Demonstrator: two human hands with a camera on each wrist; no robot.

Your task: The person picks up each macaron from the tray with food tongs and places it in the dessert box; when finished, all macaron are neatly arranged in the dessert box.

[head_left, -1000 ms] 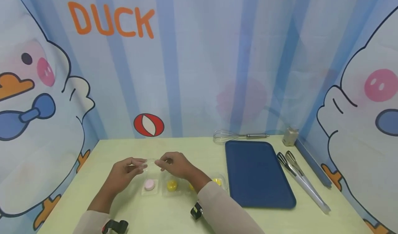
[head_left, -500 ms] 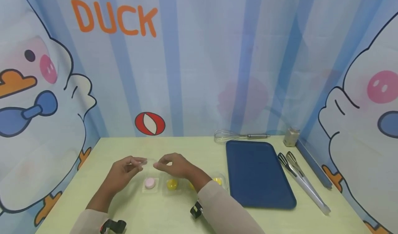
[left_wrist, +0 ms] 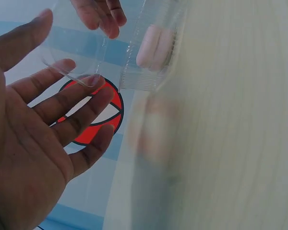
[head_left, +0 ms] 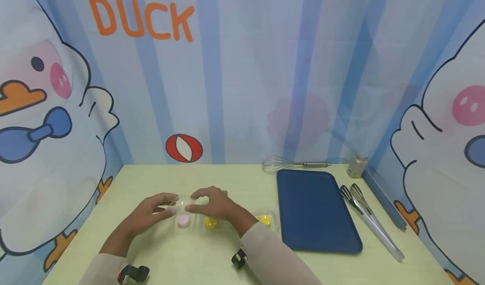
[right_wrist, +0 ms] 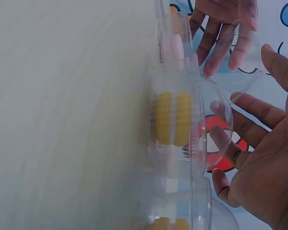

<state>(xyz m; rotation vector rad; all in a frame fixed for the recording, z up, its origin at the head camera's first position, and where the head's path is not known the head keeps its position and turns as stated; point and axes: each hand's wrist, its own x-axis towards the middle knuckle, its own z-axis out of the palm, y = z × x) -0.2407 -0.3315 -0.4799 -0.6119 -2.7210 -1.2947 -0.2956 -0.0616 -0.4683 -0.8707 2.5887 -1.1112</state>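
Note:
Between my two hands is a clear plastic domed lid point(head_left: 183, 201), close over the pink macaron point(head_left: 183, 221). My left hand point(head_left: 151, 211) holds the lid's left edge between thumb and fingers, the other fingers spread. At the opposite edge, my right hand point(head_left: 214, 203) grips it with thumb and fingertips. The pink macaron stands in a clear box base point(left_wrist: 139, 85), seen from the side in the left wrist view. Right beside it, a yellow macaron point(right_wrist: 173, 119) sits in a clear box with a domed lid on, partly hidden by my right hand in the head view.
Farther right, another yellow macaron point(head_left: 265, 220) sits in a clear box. A blue tray point(head_left: 320, 211) lies beyond it, with metal tongs point(head_left: 373, 222) on its right. A whisk point(head_left: 295, 164) and a small shaker point(head_left: 357, 166) are at the back.
The lid has come down and tilted, so its dome now shows over the pink macaron. Both hands have shifted with it, and their fingers are more spread. The head view has moved slightly.

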